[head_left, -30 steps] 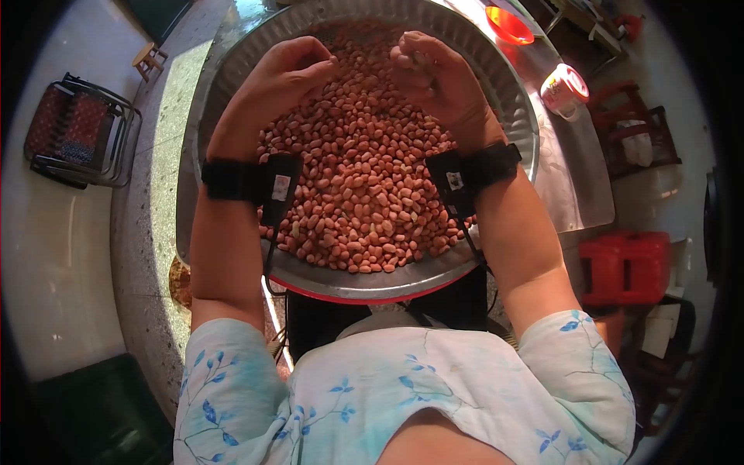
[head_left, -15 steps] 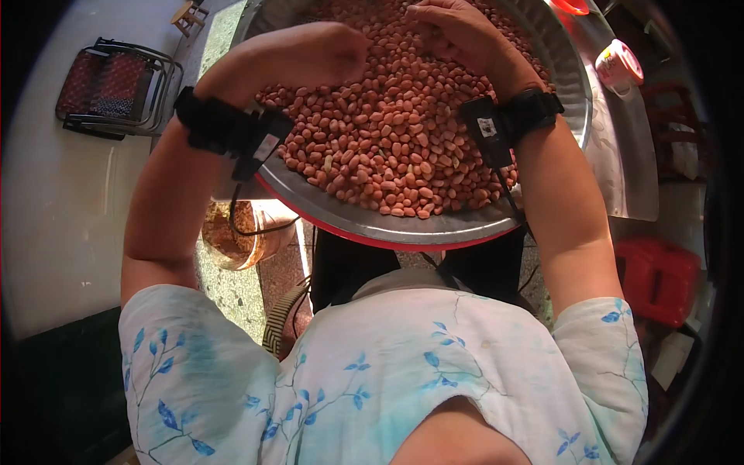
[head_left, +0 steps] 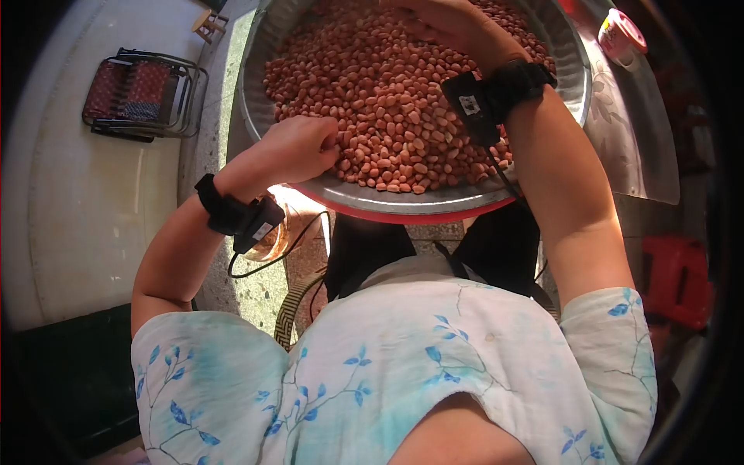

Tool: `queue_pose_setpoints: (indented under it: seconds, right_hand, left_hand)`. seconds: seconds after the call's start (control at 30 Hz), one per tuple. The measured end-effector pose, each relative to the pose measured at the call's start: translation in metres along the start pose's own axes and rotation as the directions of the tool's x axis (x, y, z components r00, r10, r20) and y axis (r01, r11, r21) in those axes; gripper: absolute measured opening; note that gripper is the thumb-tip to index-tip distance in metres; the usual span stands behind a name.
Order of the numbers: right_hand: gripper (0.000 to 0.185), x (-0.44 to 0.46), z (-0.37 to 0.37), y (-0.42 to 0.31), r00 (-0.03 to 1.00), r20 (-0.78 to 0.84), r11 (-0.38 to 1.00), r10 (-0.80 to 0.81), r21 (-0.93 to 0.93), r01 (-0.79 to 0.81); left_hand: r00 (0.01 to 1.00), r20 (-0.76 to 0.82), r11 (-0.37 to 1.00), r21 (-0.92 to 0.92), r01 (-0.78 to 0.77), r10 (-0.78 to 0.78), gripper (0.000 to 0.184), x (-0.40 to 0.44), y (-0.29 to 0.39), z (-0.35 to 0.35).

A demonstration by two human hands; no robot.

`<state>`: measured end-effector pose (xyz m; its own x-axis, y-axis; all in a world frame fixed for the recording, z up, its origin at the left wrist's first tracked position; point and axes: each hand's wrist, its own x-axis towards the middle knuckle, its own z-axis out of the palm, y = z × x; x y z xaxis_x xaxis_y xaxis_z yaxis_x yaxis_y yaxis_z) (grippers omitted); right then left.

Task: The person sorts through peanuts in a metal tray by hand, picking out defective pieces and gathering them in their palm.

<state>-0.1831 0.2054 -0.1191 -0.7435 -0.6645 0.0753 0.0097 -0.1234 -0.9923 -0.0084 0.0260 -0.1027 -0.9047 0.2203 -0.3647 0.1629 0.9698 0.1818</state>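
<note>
A wide metal basin (head_left: 570,46) holds a heap of shelled peanuts (head_left: 380,93) with reddish skins. My left hand (head_left: 306,147) is at the basin's near left edge, closed with its fingers curled inward. Whatever it may hold is hidden from view. Over the far part of the peanuts is my right hand (head_left: 442,27), its fingers bent and closed together at the top of the frame. I cannot make out anything between them. Both wrists wear black straps with small boxes and cables.
Under the basin's near left side stands a bucket (head_left: 273,232), partly hidden by my left arm. A folding chair (head_left: 143,93) and a small wooden stool (head_left: 209,25) are at the left. To the right are a pink-and-white tub (head_left: 621,37) and a red plastic stool (head_left: 678,280).
My left hand has moved from above the peanuts toward me, down to the basin's near left edge. My right hand has shifted slightly left and farther away. The whole view has tilted a little.
</note>
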Motion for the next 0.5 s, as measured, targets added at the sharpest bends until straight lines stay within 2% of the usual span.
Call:
queue_pose_setpoints:
  seconds: [0.07, 0.13, 0.17, 0.23, 0.27, 0.33, 0.37, 0.4, 0.5]
  right_hand:
    - [0.017, 0.002, 0.002, 0.001, 0.999, -0.053, 0.996, -0.007, -0.084, 0.002]
    - [0.017, -0.002, 0.004, -0.002, 0.998, -0.057, 0.996, -0.004, -0.088, -0.001]
    - [0.017, -0.004, 0.004, -0.003, 0.998, -0.061, 0.996, 0.002, -0.093, -0.008]
    - [0.017, -0.003, 0.002, -0.003, 0.998, -0.062, 0.993, 0.005, -0.117, -0.012]
    - [0.018, -0.002, 0.001, -0.002, 0.998, -0.060, 0.990, 0.005, -0.142, -0.013]
    - [0.018, -0.001, 0.002, 0.000, 0.997, -0.071, 0.991, -0.007, -0.136, -0.002]
    - [0.018, 0.000, 0.002, 0.000, 0.997, -0.078, 0.991, -0.021, -0.133, 0.010]
    - [0.018, 0.000, 0.003, 0.000, 0.997, -0.080, 0.991, -0.020, -0.134, 0.010]
    - [0.018, 0.000, 0.001, -0.002, 0.997, -0.081, 0.981, 0.009, -0.194, -0.025]
  left_hand:
    - [0.999, -0.005, 0.999, -0.037, 0.032, -0.032, 0.014, 0.001, 0.003, -0.003]
    - [0.999, -0.034, 0.984, -0.176, 0.026, -0.033, 0.011, 0.003, 0.006, -0.005]
    - [0.999, -0.032, 0.984, -0.174, 0.024, -0.030, 0.011, 0.004, 0.008, -0.005]
    - [0.980, 0.038, 0.962, -0.199, -0.185, 0.197, 0.008, 0.005, 0.015, -0.006]
    - [0.979, 0.040, 0.962, -0.199, -0.187, 0.199, 0.008, 0.005, 0.020, -0.006]
    - [0.952, 0.202, 0.958, -0.219, -0.183, 0.228, 0.009, 0.006, 0.034, -0.005]
    - [0.924, 0.208, 0.928, -0.265, -0.262, 0.321, 0.009, 0.009, 0.036, -0.001]
    - [0.924, 0.207, 0.927, -0.265, -0.264, 0.323, 0.009, 0.013, 0.040, 0.001]
    - [0.872, 0.357, 0.934, -0.252, -0.254, 0.334, 0.011, 0.035, 0.052, -0.002]
